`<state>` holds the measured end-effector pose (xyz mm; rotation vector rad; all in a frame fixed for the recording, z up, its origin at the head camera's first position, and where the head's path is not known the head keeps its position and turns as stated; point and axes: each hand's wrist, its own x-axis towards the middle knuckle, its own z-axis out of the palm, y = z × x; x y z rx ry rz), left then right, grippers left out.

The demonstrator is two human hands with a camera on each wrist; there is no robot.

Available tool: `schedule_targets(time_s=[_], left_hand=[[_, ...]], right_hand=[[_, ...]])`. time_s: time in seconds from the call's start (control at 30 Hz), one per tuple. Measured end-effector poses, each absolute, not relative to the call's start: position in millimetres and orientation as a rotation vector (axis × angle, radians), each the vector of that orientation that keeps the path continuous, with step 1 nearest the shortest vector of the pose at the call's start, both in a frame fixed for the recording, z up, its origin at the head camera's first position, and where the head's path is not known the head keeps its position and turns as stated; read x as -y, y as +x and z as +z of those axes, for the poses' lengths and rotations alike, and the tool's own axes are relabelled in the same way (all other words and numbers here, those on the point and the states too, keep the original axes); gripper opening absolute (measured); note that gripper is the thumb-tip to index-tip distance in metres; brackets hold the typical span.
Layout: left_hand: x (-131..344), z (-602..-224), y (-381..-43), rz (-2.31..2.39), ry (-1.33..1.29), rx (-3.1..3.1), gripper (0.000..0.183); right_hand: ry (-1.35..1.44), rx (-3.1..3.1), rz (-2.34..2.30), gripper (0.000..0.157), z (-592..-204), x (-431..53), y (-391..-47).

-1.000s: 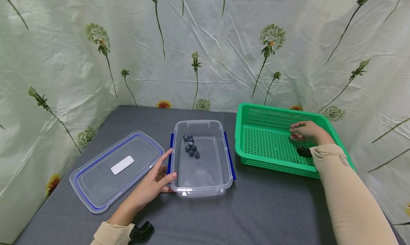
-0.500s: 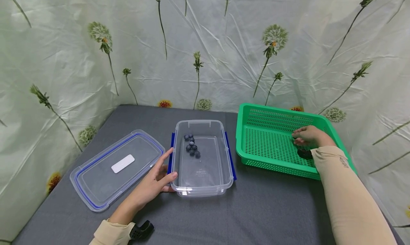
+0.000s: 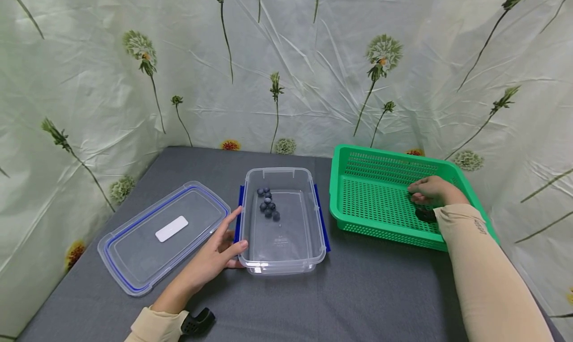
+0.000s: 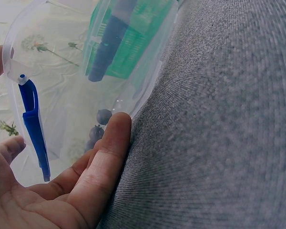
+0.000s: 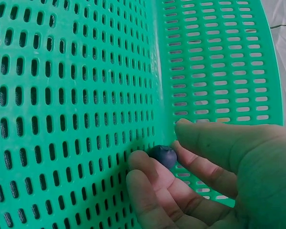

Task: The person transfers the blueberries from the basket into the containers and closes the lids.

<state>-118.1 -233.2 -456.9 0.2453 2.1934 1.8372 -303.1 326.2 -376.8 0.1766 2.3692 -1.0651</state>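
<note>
A clear plastic food container (image 3: pixel 291 242) with blue side latches stands mid-table, several blueberries (image 3: pixel 268 207) inside it towards its far left. My left hand (image 3: pixel 212 255) rests against the container's left side, fingers fairly straight along the wall and thumb at the near rim. In the left wrist view, its fingers (image 4: pixel 101 179) lie close to the table against the clear wall. Over on the right, my right hand (image 3: pixel 433 189) reaches down into a green perforated basket (image 3: pixel 371 225). The right wrist view shows its curled fingers around a single blueberry (image 5: pixel 164 156) by the basket's wall.
The container's clear lid (image 3: pixel 134 255), with a blue seal and a white label (image 3: pixel 172 228), lies flat to the left of the left hand. Grey cloth (image 3: pixel 367 287) covers the table. A floral curtain (image 3: pixel 322 73) rises behind it.
My right hand has lowered slightly into the basket, and its fingers have closed in. The left hand and the container stay where they were.
</note>
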Motion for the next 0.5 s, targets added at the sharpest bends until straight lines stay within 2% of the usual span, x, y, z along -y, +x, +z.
schedule_targets(time_s=[0.5], left_hand=[[233.3,-457.9,-118.9,1.831,0.244,-2.201,0.078]], right_hand=[[0.147,-2.434,-1.058,0.051,-371.4,-317.7,-304.2]])
